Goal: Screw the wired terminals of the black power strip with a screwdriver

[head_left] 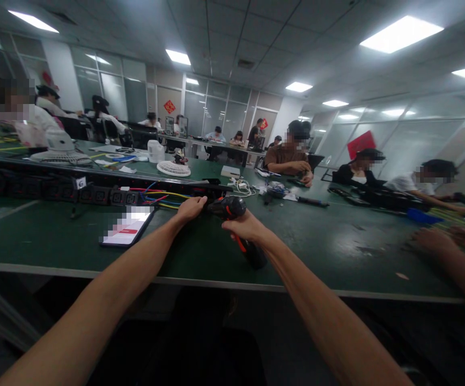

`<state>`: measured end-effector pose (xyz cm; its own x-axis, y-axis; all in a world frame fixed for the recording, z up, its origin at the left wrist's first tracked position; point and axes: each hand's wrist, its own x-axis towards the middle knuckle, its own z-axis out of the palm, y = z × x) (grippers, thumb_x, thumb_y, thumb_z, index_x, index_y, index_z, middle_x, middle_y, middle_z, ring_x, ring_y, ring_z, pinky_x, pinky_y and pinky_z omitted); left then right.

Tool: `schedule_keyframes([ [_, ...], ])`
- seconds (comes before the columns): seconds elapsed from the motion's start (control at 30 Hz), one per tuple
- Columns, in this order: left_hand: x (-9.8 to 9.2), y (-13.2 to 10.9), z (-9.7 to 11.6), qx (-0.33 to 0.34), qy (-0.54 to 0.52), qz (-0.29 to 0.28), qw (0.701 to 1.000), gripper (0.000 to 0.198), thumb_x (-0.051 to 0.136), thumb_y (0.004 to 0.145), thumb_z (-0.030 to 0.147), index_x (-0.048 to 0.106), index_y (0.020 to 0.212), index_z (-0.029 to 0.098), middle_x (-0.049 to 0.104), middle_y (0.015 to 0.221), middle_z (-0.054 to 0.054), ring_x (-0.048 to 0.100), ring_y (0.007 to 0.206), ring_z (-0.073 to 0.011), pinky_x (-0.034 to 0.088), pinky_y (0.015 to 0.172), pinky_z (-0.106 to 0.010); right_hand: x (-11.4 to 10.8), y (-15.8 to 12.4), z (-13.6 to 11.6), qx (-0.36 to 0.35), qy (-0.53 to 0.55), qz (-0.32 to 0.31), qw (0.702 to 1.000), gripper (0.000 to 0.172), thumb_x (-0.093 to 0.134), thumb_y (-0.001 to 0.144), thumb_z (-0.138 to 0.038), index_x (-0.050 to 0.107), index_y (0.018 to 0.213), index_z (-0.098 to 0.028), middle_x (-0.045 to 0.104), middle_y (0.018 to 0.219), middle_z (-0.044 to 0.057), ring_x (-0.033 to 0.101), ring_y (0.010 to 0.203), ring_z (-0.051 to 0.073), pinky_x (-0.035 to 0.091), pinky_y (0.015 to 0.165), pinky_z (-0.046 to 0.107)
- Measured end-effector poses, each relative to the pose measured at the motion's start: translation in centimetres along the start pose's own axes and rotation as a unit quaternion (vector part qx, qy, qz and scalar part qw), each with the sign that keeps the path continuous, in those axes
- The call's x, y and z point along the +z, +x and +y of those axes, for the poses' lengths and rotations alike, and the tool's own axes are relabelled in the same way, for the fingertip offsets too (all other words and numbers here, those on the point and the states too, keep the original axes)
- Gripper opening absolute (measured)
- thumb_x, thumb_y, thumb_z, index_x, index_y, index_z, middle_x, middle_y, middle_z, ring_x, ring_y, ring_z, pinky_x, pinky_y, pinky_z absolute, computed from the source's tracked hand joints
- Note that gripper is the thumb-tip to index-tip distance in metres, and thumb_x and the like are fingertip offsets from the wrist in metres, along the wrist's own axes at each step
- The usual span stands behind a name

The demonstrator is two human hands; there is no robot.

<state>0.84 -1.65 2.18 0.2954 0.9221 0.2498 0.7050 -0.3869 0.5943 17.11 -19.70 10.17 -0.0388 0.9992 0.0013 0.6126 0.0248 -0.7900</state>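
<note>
My right hand (245, 226) is wrapped round the grip of a black and orange cordless drill (233, 207), its nose pointing left. The tip of the drill meets the right end of a long black power strip (91, 194) with several sockets, though the exact contact is hidden. At that same end, my left hand (192, 208) is closed, its fingertips pressed to the strip; what they pinch, if anything, I cannot make out. Red, blue and yellow wires (163, 198) run exposed along the strip just left of this hand.
A phone (128, 227) with a lit screen lies left of my forearm. Beyond the strip are a white fan (174, 169), a white jug (155, 151) and a white cable (243, 186). Co-workers sit around the green table (320, 252); another person's hand (433, 241) rests at right.
</note>
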Motion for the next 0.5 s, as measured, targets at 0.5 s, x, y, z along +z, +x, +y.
schedule_keyframes([
  [0.5,-0.21,-0.17,0.24,-0.002,0.0,-0.008,1.0,0.064,0.026,0.106,0.054,0.072,0.129,0.017,0.071,0.134,-0.016,0.066,0.124,-0.0312,0.049,0.099,-0.036,0.05,0.25,-0.02,-0.005,-0.004,-0.002,1.0,0.012,0.063,0.075,-0.007,0.062,0.077,-0.019,0.054,0.046,-0.004,0.054,0.045,0.014,0.044,0.045,0.024],
])
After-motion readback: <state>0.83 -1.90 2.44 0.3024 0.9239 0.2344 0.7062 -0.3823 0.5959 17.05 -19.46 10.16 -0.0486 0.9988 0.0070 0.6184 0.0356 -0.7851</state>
